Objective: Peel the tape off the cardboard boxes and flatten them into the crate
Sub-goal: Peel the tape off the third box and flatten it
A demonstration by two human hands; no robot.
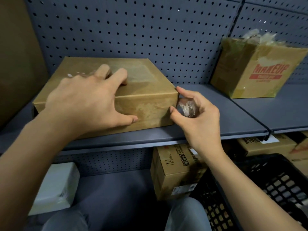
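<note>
We brace the flat brown cardboard box (pixel 146 90) at ten o'clock, left hand (pixel 86 100) spread wide on it. Our right hand (pixel 200 117) clutches a crumpled wad of clear tape (pixel 187 107) at its corner. Flattening is not yet done; the black plastic lattice crate (pixel 275 180) waits at four o'clock.

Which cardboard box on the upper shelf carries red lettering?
The taller box at the far right, printed MAKEUP; the flat box under the left hand is plain brown.
</note>
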